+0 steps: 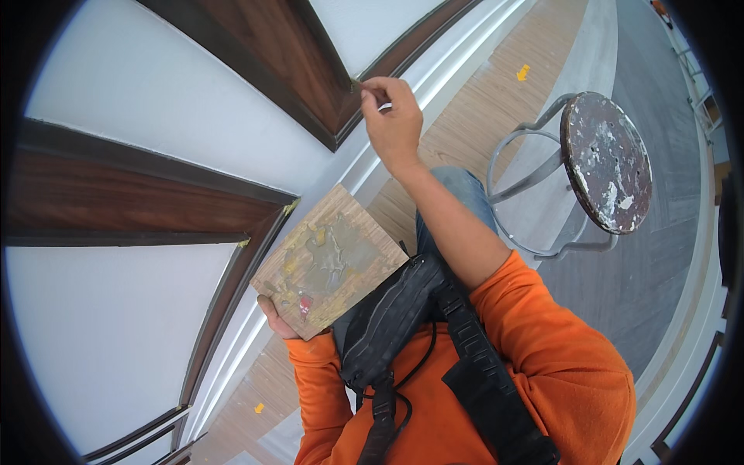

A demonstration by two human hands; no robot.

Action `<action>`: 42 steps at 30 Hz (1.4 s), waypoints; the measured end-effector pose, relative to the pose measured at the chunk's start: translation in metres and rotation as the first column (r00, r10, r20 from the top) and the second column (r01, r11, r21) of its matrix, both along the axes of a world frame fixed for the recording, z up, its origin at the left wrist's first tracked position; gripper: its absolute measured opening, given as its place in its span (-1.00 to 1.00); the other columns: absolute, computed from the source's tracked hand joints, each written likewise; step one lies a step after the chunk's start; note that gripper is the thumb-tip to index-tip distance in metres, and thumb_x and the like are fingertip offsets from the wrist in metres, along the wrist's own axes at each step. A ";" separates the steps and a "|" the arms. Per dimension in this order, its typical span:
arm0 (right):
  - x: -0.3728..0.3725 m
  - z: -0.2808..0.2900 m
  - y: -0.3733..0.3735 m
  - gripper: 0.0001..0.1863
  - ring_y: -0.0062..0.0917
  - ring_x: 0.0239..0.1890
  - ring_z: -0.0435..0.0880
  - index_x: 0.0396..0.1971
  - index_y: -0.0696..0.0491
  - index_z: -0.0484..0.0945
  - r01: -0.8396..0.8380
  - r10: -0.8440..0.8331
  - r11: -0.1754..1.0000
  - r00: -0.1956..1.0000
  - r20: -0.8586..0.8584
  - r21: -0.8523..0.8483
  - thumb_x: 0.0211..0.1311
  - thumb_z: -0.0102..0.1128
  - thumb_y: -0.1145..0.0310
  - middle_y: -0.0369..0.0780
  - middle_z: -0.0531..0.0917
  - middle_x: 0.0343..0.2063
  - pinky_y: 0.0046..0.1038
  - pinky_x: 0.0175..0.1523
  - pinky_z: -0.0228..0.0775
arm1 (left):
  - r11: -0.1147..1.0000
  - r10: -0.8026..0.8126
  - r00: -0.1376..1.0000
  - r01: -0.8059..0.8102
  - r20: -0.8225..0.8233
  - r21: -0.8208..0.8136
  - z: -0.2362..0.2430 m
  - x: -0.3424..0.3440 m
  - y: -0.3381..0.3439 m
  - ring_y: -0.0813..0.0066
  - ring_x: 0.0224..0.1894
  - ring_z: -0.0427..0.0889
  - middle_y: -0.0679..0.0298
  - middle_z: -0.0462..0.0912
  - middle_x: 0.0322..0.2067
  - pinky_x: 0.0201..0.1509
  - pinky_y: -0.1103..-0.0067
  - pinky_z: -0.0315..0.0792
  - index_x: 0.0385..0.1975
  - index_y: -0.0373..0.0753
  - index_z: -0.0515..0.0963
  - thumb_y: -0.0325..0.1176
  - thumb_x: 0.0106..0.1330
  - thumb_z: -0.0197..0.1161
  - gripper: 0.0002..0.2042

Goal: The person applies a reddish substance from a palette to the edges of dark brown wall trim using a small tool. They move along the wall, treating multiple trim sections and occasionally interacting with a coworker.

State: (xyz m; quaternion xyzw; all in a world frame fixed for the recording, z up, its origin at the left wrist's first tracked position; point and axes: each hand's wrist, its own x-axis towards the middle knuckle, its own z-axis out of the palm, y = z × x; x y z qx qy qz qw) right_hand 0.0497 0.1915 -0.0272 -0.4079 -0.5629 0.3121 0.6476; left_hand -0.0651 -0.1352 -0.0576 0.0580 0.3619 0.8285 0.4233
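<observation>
My left hand [274, 318] grips the lower left edge of a flat wooden board [370, 275], its thumb over the face. Grey filler paste [329, 252] is smeared across the board, with yellowish patches and a small red blob [304, 305]. Raised to the wall, my right hand [397, 124] is closed in a pinch at the dark brown wood trim [333, 89]. What sits between its fingertips is too small to make out. Bits of yellow-green material [291, 206] show at the trim's corners.
White wall panels [139, 310] lie between the dark trim pieces, above a white baseboard [240, 360]. At the right stands a round stool [606, 163] with a paint-spattered seat and metal legs. Yellow arrow markers [523, 73] are on the wood-look floor. A black strap bag [391, 318] crosses my orange top.
</observation>
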 end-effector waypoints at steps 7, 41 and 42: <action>-0.003 -0.011 0.005 -0.93 -0.53 -0.33 0.69 -0.28 0.09 0.62 -0.017 -0.030 0.984 0.966 -0.257 -0.178 0.25 0.27 0.49 -0.23 0.68 -0.35 -0.47 -0.21 0.51 | 1.000 0.021 1.000 -0.021 -0.019 -0.020 0.005 0.004 0.003 0.11 0.15 0.56 -0.05 0.48 0.19 0.23 0.25 0.51 0.34 -0.30 0.25 0.15 0.56 -0.11 -0.37; 0.056 -0.039 -0.048 -0.85 -0.61 -0.22 0.71 -0.21 0.15 0.70 -0.522 0.471 0.755 0.853 -0.225 -0.398 0.27 0.29 0.45 -0.23 0.75 -0.25 -0.54 -0.07 0.53 | 0.984 0.075 0.996 -0.083 -0.054 -0.156 0.014 0.016 0.020 0.01 0.26 0.47 -0.02 0.43 0.29 0.36 0.15 0.38 0.39 -0.29 0.23 0.11 0.56 -0.10 -0.37; 0.060 -0.034 -0.052 -0.85 -0.60 -0.23 0.70 -0.21 0.15 0.71 -0.542 0.509 0.738 0.838 -0.196 -0.402 0.26 0.30 0.45 -0.23 0.75 -0.26 -0.54 -0.08 0.52 | 0.986 0.068 0.997 -0.072 -0.031 -0.152 0.014 0.016 0.019 -0.02 0.31 0.44 -0.03 0.40 0.32 0.40 0.12 0.34 0.41 -0.28 0.22 0.11 0.55 -0.10 -0.36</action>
